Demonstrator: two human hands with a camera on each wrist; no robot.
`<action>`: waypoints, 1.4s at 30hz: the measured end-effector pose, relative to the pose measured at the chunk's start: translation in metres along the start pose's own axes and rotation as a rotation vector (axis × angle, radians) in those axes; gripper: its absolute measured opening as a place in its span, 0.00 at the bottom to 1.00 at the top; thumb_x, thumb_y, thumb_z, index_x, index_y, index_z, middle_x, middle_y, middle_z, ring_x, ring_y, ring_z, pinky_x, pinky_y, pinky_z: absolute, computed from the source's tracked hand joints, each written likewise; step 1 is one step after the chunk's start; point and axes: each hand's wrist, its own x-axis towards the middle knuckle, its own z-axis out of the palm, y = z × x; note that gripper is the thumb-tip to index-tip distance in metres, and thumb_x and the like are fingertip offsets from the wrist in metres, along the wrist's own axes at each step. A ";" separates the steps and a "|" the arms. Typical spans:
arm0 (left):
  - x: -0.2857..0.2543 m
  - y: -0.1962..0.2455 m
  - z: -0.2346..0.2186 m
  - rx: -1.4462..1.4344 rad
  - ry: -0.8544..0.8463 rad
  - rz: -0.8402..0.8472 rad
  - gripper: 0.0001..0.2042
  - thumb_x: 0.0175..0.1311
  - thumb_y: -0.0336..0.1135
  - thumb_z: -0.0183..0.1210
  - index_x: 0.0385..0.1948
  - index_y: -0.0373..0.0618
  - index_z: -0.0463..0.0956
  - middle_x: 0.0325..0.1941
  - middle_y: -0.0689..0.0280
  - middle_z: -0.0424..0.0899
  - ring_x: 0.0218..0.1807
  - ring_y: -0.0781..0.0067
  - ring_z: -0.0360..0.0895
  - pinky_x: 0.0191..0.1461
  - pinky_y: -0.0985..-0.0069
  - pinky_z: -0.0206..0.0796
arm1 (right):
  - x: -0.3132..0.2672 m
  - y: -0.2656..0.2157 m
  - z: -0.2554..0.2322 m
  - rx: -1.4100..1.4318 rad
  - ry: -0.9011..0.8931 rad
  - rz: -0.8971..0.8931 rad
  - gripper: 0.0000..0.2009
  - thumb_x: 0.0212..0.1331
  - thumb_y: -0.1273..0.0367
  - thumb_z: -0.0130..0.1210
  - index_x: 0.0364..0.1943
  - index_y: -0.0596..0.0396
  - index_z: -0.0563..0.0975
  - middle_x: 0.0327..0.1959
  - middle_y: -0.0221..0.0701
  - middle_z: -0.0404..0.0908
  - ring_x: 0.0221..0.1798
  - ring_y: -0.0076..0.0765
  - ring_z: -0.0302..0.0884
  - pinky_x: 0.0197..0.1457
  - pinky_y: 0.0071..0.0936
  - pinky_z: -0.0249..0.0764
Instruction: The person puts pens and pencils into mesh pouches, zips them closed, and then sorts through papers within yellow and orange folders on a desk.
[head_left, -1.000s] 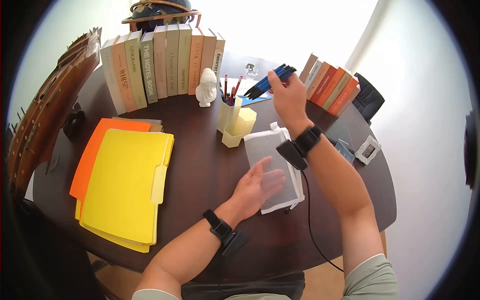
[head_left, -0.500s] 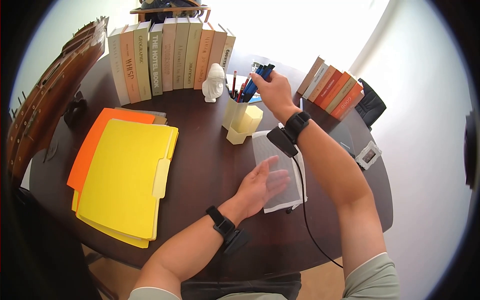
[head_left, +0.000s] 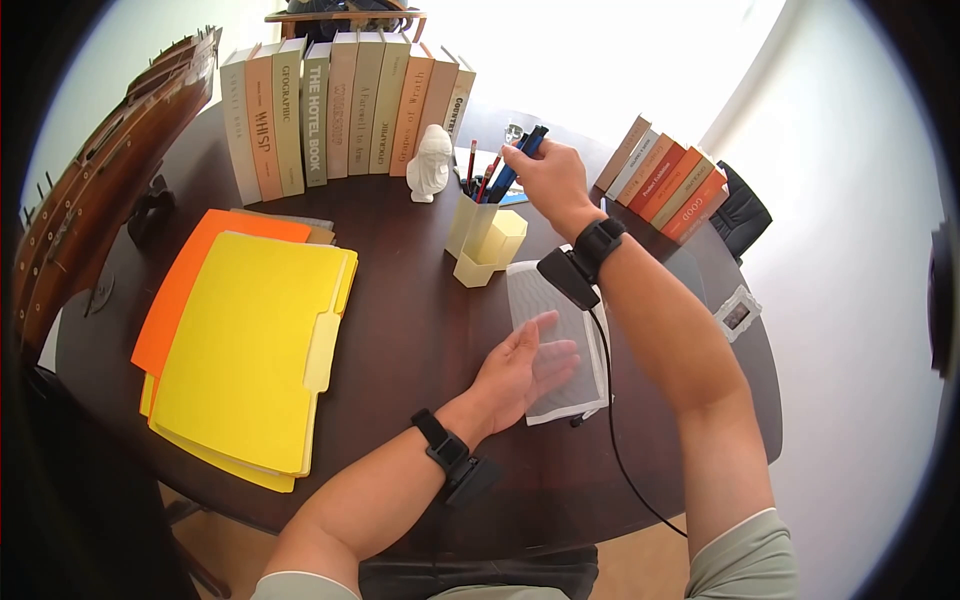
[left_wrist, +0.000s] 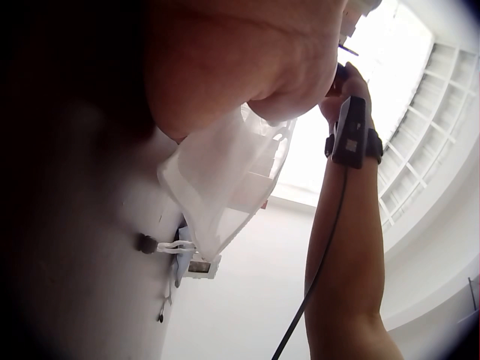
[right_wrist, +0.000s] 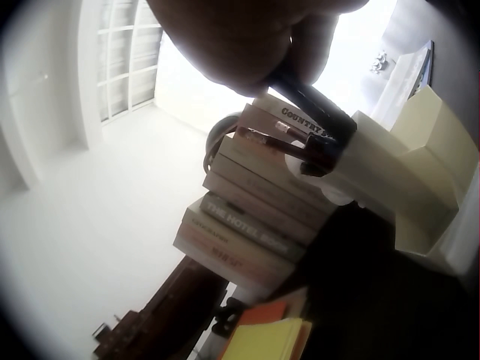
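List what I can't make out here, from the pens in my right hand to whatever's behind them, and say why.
- Number of blue pens: the right hand covers part in the head view; shadow merges them in the right wrist view.
- Lower ends of those pens: hidden by the pen holder, both views.
- Image in the framed picture: too small, head view.
- Top of the wooden stand's dark object: cut by the head view's upper edge.

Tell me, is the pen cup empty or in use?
In use: the cup has red pencils standing in it, and blue pens reach into it, gripped by the right hand.
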 end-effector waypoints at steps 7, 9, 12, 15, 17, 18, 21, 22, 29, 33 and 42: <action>0.002 -0.002 -0.002 -0.003 -0.009 0.003 0.29 0.83 0.56 0.36 0.78 0.52 0.55 0.70 0.50 0.71 0.71 0.55 0.72 0.78 0.59 0.65 | 0.001 0.000 0.001 -0.003 0.009 -0.017 0.19 0.62 0.55 0.63 0.40 0.60 0.86 0.34 0.39 0.89 0.40 0.41 0.88 0.47 0.36 0.79; 0.001 -0.002 -0.002 0.001 -0.009 0.004 0.29 0.83 0.55 0.36 0.78 0.52 0.55 0.70 0.50 0.71 0.71 0.55 0.72 0.78 0.59 0.65 | 0.001 -0.001 0.001 -0.018 0.013 -0.035 0.20 0.62 0.54 0.63 0.39 0.60 0.86 0.35 0.39 0.89 0.40 0.43 0.88 0.48 0.37 0.79; 0.000 -0.001 -0.001 0.008 -0.006 0.006 0.29 0.83 0.55 0.36 0.77 0.52 0.55 0.70 0.50 0.71 0.71 0.55 0.72 0.78 0.59 0.65 | 0.003 -0.002 0.004 -0.027 0.028 -0.069 0.20 0.61 0.54 0.63 0.38 0.60 0.86 0.35 0.40 0.89 0.40 0.44 0.87 0.48 0.38 0.79; 0.000 -0.001 0.000 0.005 -0.003 0.005 0.29 0.83 0.55 0.36 0.77 0.52 0.56 0.70 0.50 0.72 0.71 0.55 0.72 0.78 0.60 0.65 | 0.012 0.009 0.011 0.017 -0.010 -0.079 0.20 0.61 0.54 0.63 0.36 0.60 0.86 0.34 0.40 0.89 0.39 0.44 0.87 0.47 0.38 0.79; 0.001 -0.001 -0.001 0.005 0.000 0.005 0.29 0.83 0.55 0.36 0.77 0.52 0.56 0.70 0.51 0.72 0.71 0.55 0.73 0.78 0.60 0.66 | 0.009 0.003 0.011 -0.002 -0.055 -0.058 0.19 0.61 0.54 0.63 0.36 0.59 0.86 0.33 0.40 0.89 0.37 0.43 0.86 0.46 0.38 0.79; 0.001 -0.001 -0.001 0.005 0.000 0.005 0.29 0.83 0.55 0.36 0.77 0.52 0.56 0.69 0.51 0.72 0.70 0.56 0.73 0.78 0.60 0.66 | 0.006 0.001 0.009 -0.043 -0.077 -0.038 0.19 0.61 0.54 0.63 0.35 0.59 0.86 0.33 0.39 0.89 0.37 0.43 0.86 0.46 0.38 0.79; 0.001 -0.002 -0.002 0.005 -0.003 0.006 0.28 0.83 0.55 0.36 0.77 0.52 0.56 0.69 0.51 0.72 0.70 0.56 0.73 0.78 0.60 0.66 | -0.003 -0.008 0.006 -0.085 -0.124 0.001 0.19 0.61 0.54 0.63 0.35 0.59 0.86 0.31 0.39 0.89 0.35 0.41 0.86 0.45 0.37 0.79; 0.001 -0.002 -0.002 0.007 -0.005 0.007 0.28 0.83 0.55 0.36 0.77 0.52 0.56 0.69 0.51 0.73 0.70 0.56 0.73 0.78 0.60 0.66 | -0.003 -0.008 0.005 -0.086 -0.136 0.011 0.19 0.61 0.54 0.64 0.35 0.59 0.86 0.31 0.39 0.89 0.34 0.40 0.85 0.44 0.36 0.79; 0.000 0.000 -0.001 0.019 0.002 0.003 0.29 0.83 0.56 0.35 0.77 0.51 0.56 0.69 0.51 0.73 0.70 0.56 0.73 0.78 0.60 0.66 | -0.002 0.015 0.012 0.011 -0.119 -0.031 0.19 0.62 0.55 0.65 0.41 0.59 0.86 0.35 0.37 0.89 0.38 0.36 0.86 0.46 0.34 0.78; 0.001 -0.001 -0.002 0.017 -0.011 0.004 0.29 0.83 0.56 0.35 0.78 0.51 0.55 0.70 0.51 0.72 0.71 0.56 0.72 0.78 0.60 0.65 | -0.003 0.013 0.012 0.017 -0.117 -0.042 0.19 0.62 0.54 0.66 0.42 0.57 0.86 0.35 0.37 0.90 0.39 0.36 0.86 0.46 0.34 0.78; 0.002 -0.002 -0.004 0.006 -0.019 0.010 0.29 0.83 0.56 0.36 0.77 0.50 0.56 0.70 0.50 0.72 0.71 0.56 0.72 0.79 0.60 0.65 | -0.007 0.012 0.012 -0.093 -0.152 -0.034 0.19 0.60 0.53 0.67 0.40 0.57 0.86 0.33 0.37 0.88 0.36 0.38 0.85 0.44 0.35 0.78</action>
